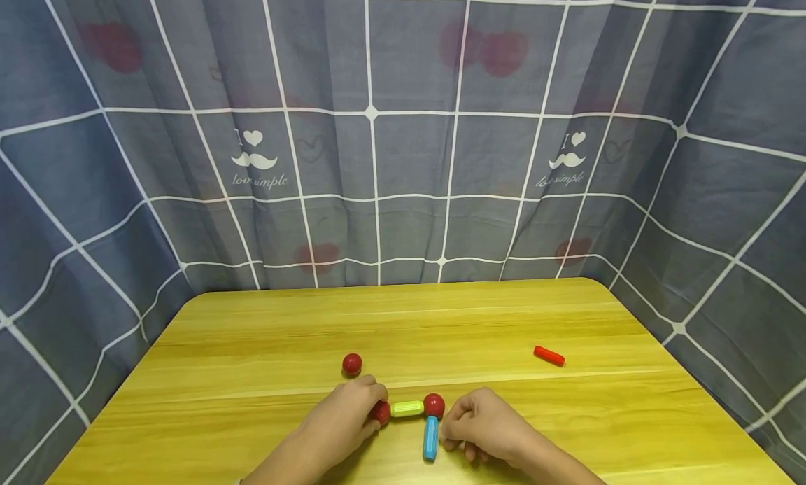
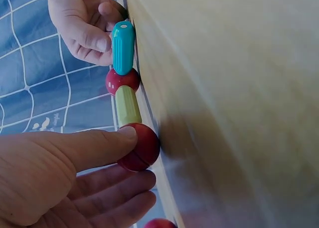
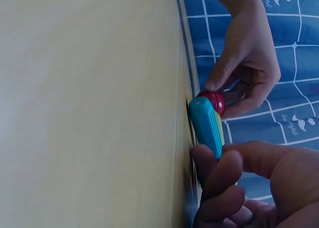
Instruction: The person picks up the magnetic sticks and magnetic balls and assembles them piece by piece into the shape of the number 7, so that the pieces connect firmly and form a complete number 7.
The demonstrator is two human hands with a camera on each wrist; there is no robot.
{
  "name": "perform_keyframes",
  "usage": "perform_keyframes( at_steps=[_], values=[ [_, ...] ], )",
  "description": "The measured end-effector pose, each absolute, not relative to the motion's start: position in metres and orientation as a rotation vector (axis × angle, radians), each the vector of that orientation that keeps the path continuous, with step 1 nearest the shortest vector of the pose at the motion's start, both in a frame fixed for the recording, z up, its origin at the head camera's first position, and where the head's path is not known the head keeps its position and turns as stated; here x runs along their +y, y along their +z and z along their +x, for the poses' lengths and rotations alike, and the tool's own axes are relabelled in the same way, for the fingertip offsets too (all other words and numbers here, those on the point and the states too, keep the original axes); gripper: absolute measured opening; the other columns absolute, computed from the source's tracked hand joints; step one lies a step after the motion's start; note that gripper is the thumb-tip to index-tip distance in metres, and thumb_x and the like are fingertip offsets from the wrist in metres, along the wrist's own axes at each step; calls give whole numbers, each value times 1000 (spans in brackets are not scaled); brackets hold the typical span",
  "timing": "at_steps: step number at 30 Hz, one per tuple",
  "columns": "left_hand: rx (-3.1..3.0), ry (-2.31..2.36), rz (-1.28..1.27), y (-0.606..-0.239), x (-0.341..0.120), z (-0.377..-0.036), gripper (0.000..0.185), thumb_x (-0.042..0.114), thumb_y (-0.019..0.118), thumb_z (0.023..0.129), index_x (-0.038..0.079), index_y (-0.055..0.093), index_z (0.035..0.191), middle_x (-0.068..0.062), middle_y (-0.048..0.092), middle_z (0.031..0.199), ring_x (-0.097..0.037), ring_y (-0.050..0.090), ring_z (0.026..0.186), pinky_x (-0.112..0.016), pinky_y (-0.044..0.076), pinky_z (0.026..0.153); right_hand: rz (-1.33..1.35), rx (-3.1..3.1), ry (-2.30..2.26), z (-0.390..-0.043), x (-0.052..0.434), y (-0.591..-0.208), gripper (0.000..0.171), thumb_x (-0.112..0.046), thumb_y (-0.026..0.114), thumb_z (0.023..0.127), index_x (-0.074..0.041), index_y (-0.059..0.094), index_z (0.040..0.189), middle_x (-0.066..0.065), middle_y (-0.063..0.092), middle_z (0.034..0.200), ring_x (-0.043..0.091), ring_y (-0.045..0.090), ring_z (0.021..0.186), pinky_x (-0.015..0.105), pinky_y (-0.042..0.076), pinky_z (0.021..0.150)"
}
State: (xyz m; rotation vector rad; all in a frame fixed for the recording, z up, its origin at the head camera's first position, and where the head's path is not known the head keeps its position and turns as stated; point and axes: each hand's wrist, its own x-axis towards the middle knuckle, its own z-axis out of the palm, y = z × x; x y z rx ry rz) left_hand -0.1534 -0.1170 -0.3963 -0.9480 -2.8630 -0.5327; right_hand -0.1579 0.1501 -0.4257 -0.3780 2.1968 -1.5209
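Note:
My left hand point(image 1: 336, 422) pinches a red ball point(image 2: 142, 148) between thumb and fingers. Attached to that ball is a yellow-green rod point(image 1: 407, 409), whose other end meets a second red ball point(image 1: 434, 405). A blue ribbed rod point(image 1: 430, 439) runs from this second ball toward the near side of the table. Just right of the blue rod is my right hand point(image 1: 488, 429), fingers loosely bent with nothing between them. In the right wrist view its fingertips point(image 3: 227, 168) overlap the rod's lower end.
A loose red ball point(image 1: 352, 364) lies beyond my left hand on the wooden table point(image 1: 264, 331). Farther off to the right is a red rod point(image 1: 549, 355). A grey-blue checked curtain point(image 1: 409, 156) encloses the table at the back and both sides.

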Motion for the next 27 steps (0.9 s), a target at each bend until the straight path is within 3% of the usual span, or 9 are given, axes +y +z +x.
perform_keyframes(
  at_steps=[8, 27],
  values=[
    [-2869, -531, -949, -396, -117, -153, 22, 7, 83, 75, 10, 65, 87, 5, 55, 82, -3, 52, 72, -20, 50, 64, -466, 2330, -1477, -161, 163, -423, 10, -11, 69, 87, -3, 68, 92, 8, 66, 78, 16, 55, 58, 27, 49, 50],
    [-2851, -522, -955, -397, -117, -153, 22, 7, 84, 75, 11, 65, 86, 6, 56, 82, -3, 51, 72, -20, 50, 64, -457, 2655, -1242, -170, 181, -417, 15, -20, 75, 85, -10, 68, 94, -3, 62, 78, 17, 56, 70, 27, 46, 57]
  ],
)
